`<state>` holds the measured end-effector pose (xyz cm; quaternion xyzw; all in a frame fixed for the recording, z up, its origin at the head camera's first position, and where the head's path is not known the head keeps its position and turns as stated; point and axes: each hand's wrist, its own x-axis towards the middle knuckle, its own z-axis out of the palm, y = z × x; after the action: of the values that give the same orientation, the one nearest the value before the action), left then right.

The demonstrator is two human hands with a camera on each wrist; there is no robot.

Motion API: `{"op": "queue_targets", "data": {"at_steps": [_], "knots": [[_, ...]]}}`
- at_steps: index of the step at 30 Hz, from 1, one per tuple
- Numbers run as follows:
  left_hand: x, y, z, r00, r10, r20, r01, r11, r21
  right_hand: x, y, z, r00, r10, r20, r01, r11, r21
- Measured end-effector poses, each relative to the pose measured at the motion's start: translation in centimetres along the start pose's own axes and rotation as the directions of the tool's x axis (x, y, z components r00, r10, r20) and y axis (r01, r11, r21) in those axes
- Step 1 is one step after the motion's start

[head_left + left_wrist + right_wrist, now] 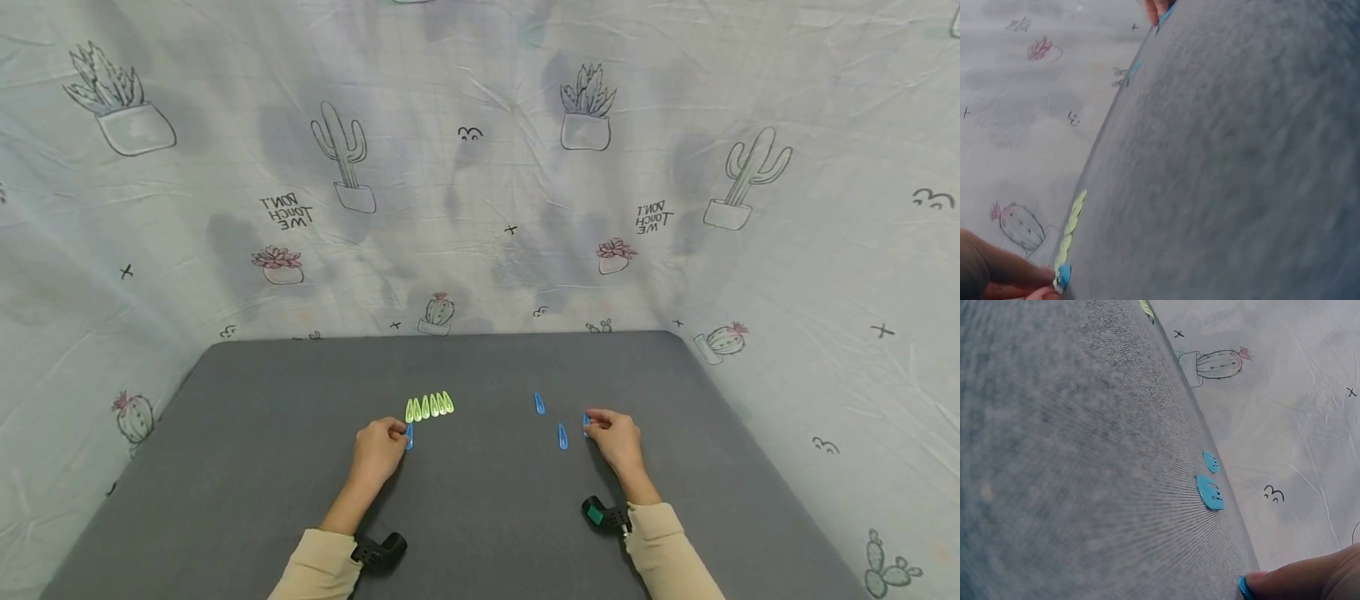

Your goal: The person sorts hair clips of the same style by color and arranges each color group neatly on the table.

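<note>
With thumb and fingertips, my left hand point(378, 450) pinches a blue snap hair clip point(409, 439) just below the left end of a row of green hair clips point(425, 407). In the left wrist view that blue clip point(1064, 275) sits right by the near end of the green row. To the right, my right hand point(617, 440) pinches another blue clip point(587, 424), mostly hidden by the fingers. Left of this hand lie two loose blue clips, a nearer one point(563, 437) and a farther one point(539, 403).
A grey table point(480, 517) spreads beneath both hands. White fabric printed with cacti point(480, 183) hangs behind it and along both sides. Each wrist carries a black camera, one on the left point(381, 552) and one on the right point(606, 515).
</note>
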<state>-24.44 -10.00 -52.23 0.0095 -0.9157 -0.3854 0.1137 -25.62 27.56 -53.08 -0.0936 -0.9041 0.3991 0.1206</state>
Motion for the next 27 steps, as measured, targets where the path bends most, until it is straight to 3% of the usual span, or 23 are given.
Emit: {"op": "queue_targets", "data": {"at_steps": [5, 9, 13, 16, 19, 23, 27], "knots": [[0.5, -1.4, -0.3, 0.994, 0.101, 0.052, -0.100, 0.995, -0.016, 0.0, 0.0, 0.1, 1.000, -0.005, -0.013, 0.005, 1.000, 0.008], [0.7, -2.6, -0.6, 0.973, 0.207, 0.102, -0.204, 0.978, -0.038, 0.0, 0.2, 0.2, 1.000, -0.004, -0.017, 0.004, 1.000, 0.021], [0.9, -3.4, -0.7, 0.956, 0.257, 0.142, -0.250, 0.966, -0.064, 0.0, 0.5, 0.4, 1.000, -0.001, -0.024, 0.002, 0.999, 0.052], [1.1, -3.8, -0.6, 0.950, 0.270, 0.158, -0.259, 0.962, -0.087, 0.1, 0.8, 0.5, 0.999, -0.001, -0.040, 0.006, 0.992, 0.129], [1.1, -4.0, -0.5, 0.951, 0.267, 0.157, -0.251, 0.961, -0.112, 0.1, 0.9, 0.6, 0.999, 0.011, -0.050, 0.002, 0.967, 0.256], [1.1, -4.2, -0.3, 0.954, 0.260, 0.146, -0.243, 0.962, -0.128, 0.0, 0.4, 0.7, 0.999, 0.030, -0.042, -0.010, 0.911, 0.413], [1.1, -4.3, -0.2, 0.956, 0.261, 0.134, -0.244, 0.961, -0.129, -0.4, -0.6, 0.9, 0.999, 0.032, 0.007, -0.031, 0.868, 0.495]]}}
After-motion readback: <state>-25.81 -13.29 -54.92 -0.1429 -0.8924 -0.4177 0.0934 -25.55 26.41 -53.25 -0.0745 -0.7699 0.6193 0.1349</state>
